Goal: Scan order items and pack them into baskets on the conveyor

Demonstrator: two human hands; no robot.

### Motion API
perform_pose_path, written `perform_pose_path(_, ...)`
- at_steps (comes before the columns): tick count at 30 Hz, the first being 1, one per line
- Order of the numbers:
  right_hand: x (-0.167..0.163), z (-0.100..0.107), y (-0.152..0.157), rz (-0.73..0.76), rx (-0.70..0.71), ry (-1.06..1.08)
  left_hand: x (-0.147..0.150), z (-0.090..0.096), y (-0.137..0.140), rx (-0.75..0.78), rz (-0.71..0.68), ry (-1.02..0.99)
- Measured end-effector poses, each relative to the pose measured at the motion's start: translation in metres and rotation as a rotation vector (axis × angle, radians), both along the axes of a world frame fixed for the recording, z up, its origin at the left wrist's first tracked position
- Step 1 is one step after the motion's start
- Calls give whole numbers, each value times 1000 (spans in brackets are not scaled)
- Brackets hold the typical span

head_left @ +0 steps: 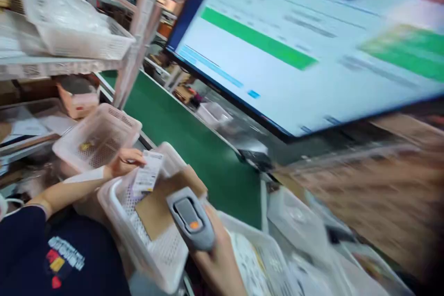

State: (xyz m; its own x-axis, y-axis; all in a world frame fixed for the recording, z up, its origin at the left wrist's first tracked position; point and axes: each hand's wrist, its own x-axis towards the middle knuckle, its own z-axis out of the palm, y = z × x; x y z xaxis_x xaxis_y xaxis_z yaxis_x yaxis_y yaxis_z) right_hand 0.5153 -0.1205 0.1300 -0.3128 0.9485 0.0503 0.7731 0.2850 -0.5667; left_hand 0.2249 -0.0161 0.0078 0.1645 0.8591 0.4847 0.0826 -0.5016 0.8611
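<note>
In the head view, the left hand point(125, 163) pinches a printed white label point(151, 172) at 8 o'clock, over a white plastic basket point(130, 235). The right hand point(219, 245) is wrapped around a gray handheld scanner point(192, 219) near 7 o'clock, partly hiding some brown cardboard point(154, 208). A big screen point(277, 78) glows between 1 and 2 o'clock. The step in hand looks like scanning the label. That seems to call for keeping the label flat and pointing the scanner right at it
</note>
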Motion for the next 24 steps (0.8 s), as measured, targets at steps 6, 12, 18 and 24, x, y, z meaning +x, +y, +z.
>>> perform_pose_path(6,-3,1,-6,-52,-2,35,19,-6,5,-28,-43,8)
perform_pose_path(12,-9,-11,-16,-69,-151,-89,28,-1,2,-185,-65,87)
perform_pose_path(18,-9,-20,-14,-67,-122,-89,30,-13,0,-178,-195,173)
perform_pose_path(24,9,-32,-16,-70,-168,-164,-22,-41,52,-133,87,360)
